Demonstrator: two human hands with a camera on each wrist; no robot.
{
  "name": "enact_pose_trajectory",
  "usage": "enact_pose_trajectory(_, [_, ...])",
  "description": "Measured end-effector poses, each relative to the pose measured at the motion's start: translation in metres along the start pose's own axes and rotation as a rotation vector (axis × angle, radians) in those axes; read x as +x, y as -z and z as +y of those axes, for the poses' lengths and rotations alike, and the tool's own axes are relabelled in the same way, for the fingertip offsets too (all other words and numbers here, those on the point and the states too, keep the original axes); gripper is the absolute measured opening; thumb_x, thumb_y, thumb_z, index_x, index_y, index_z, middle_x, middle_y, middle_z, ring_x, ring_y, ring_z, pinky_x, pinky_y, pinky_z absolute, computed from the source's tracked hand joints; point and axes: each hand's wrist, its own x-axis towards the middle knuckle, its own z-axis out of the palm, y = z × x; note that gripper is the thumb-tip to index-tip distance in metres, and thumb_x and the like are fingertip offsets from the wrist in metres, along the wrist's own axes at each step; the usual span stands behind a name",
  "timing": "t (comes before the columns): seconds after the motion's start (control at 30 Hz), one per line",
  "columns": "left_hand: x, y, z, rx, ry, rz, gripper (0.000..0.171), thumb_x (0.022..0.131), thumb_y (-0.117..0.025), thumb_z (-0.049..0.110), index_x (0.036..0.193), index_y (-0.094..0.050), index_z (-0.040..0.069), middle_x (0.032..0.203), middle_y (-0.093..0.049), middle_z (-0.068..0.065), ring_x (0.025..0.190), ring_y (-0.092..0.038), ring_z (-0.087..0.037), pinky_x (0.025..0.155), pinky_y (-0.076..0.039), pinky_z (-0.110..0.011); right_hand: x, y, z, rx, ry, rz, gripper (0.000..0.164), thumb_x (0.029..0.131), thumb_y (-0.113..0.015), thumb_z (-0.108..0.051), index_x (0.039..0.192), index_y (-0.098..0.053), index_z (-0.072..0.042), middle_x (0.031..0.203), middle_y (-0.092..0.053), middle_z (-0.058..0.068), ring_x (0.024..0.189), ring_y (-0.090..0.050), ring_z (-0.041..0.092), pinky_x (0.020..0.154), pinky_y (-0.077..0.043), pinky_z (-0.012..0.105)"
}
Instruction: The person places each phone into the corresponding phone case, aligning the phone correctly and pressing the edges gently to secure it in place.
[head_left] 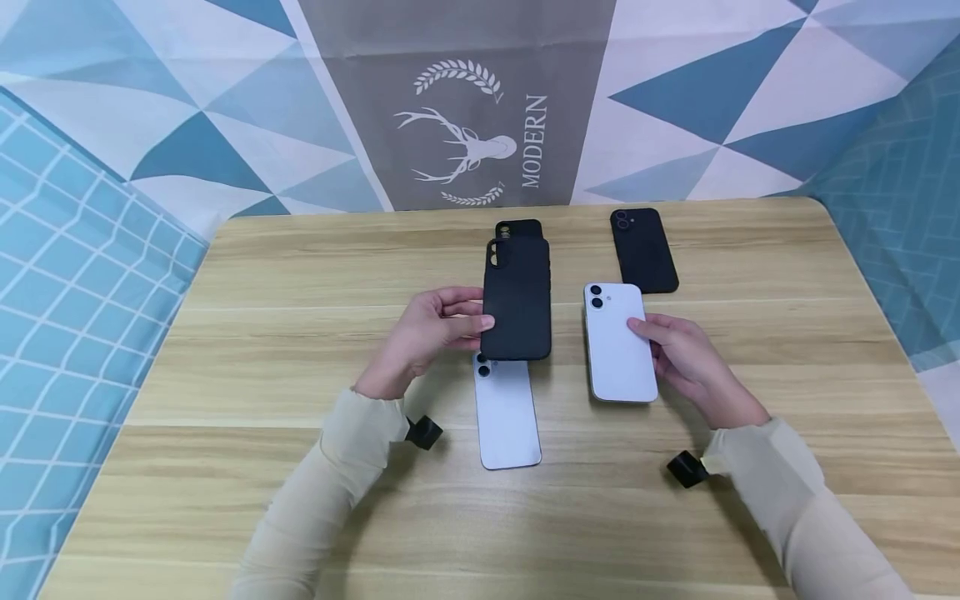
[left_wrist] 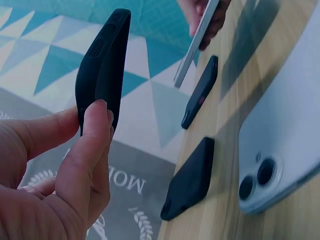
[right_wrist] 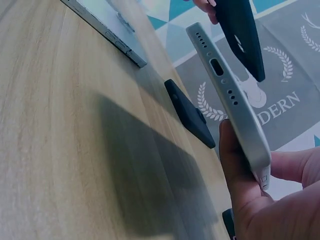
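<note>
My left hand [head_left: 438, 329] pinches a black phone case [head_left: 517, 300] by its left edge, thumb on the back. The case is held above the table, with a camera cutout at its top left. In the left wrist view the case [left_wrist: 102, 70] appears edge-on, its inside hollow. My right hand [head_left: 686, 358] grips a white phone [head_left: 618, 346] by its right edge, two camera lenses at the top left. The right wrist view shows this phone's bottom edge [right_wrist: 225, 90] with its charging port, raised over the table. Another white phone [head_left: 510, 421] lies below the case, its top partly covered in the head view.
A second black case [head_left: 522, 227] lies at the back, partly hidden behind the held one. Farther right lies another black case or phone [head_left: 645, 250] with a camera area at its top left. Wood-grain table [head_left: 247, 333]; patterned cloth [head_left: 465, 50] hangs behind it.
</note>
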Motion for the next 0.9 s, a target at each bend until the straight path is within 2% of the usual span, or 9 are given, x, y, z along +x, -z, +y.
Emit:
enact_pose_trajectory(0.33, [-0.004,-0.023,-0.004,0.016,0.010,-0.030,0.049,0.081,-0.069,-0.001,0.128,-0.054,0.002,0.102,-0.063,-0.011,0.070,-0.066,-0.011,0.068,-0.061,-0.030,0.000,-0.006,-0.003,0.045,0.006,-0.007,0.020,0.097,-0.050,-0.018,0.110,-0.045,-0.003,0.079,-0.068,-0.009,0.070,-0.061,0.000,0.061,-0.053,0.015])
enact_pose_trajectory(0.53, [-0.003,-0.036,-0.006,0.013,0.009,-0.057,0.051,0.081,-0.069,-0.002,0.128,-0.053,0.001,0.104,-0.062,-0.013,0.071,-0.065,-0.010,0.069,-0.061,-0.032,0.001,-0.010,-0.006,0.078,-0.002,0.002,0.021,0.098,-0.048,-0.020,0.111,-0.046,-0.005,0.079,-0.065,-0.008,0.070,-0.060,0.000,0.064,-0.055,0.015])
enact_pose_trajectory(0.63, [-0.004,-0.042,-0.007,0.022,0.007,-0.065,0.051,0.080,-0.069,-0.002,0.128,-0.053,0.002,0.104,-0.063,-0.013,0.070,-0.065,-0.010,0.069,-0.061,-0.032,0.001,-0.012,-0.006,0.116,0.009,-0.013,0.016,0.099,-0.044,-0.019,0.103,-0.053,-0.006,0.073,-0.062,-0.006,0.065,-0.056,0.002,0.060,-0.053,0.015])
enact_pose_trajectory(0.77, [-0.003,-0.048,-0.009,0.046,0.010,-0.069,0.050,0.080,-0.071,0.000,0.127,-0.055,0.005,0.104,-0.063,-0.012,0.069,-0.065,-0.010,0.068,-0.061,-0.033,0.001,-0.014,-0.007,0.183,0.032,-0.058,0.024,0.101,-0.040,-0.018,0.090,-0.060,-0.009,0.070,-0.062,-0.003,0.062,-0.057,0.004,0.058,-0.053,0.017])
enact_pose_trajectory(0.9, [-0.002,-0.052,-0.011,0.044,0.004,-0.078,0.048,0.079,-0.071,0.001,0.125,-0.056,0.004,0.101,-0.063,-0.011,0.067,-0.065,-0.010,0.066,-0.061,-0.032,0.001,-0.015,-0.008,0.228,0.035,-0.083,0.030,0.102,-0.035,-0.017,0.089,-0.061,-0.010,0.073,-0.068,-0.001,0.068,-0.064,0.005,0.062,-0.056,0.019])
